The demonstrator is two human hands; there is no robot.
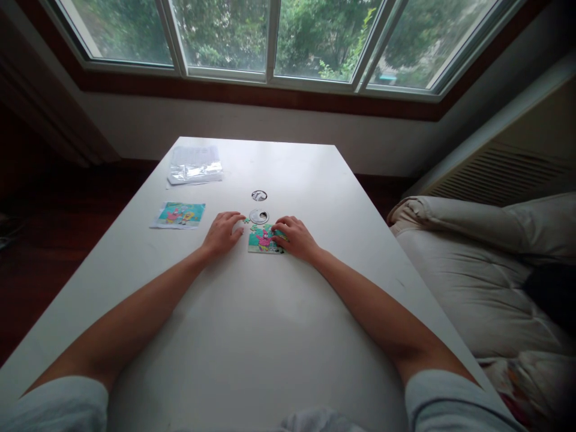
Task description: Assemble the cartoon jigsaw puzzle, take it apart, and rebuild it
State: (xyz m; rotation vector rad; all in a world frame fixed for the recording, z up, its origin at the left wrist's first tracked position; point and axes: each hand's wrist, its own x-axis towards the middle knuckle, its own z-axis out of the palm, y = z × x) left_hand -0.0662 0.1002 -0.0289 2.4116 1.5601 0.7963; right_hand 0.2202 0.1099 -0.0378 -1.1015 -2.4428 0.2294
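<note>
A small jigsaw puzzle (257, 245) lies flat on the white table (252, 336), mostly assembled, with a pink cartoon figure on a teal ground. My right hand (294, 237) rests over its right side, fingers bent and apart, touching the surface; the part beneath is hidden. To the left of the puzzle my left hand (222, 233) stays low over the table, its thumb and forefinger apart with nothing visible between them. Loose puzzle pieces (246, 221) lie by its fingertips, and more green ones sit along the puzzle's upper edge.
A printed reference picture (180, 215) lies on the left. Behind it is a clear plastic bag (196, 165) on papers. Two round openings, the nearer with a ringed cover (255, 217), are set in the table beyond the puzzle. A padded sofa (445, 288) stands at right; windows are ahead.
</note>
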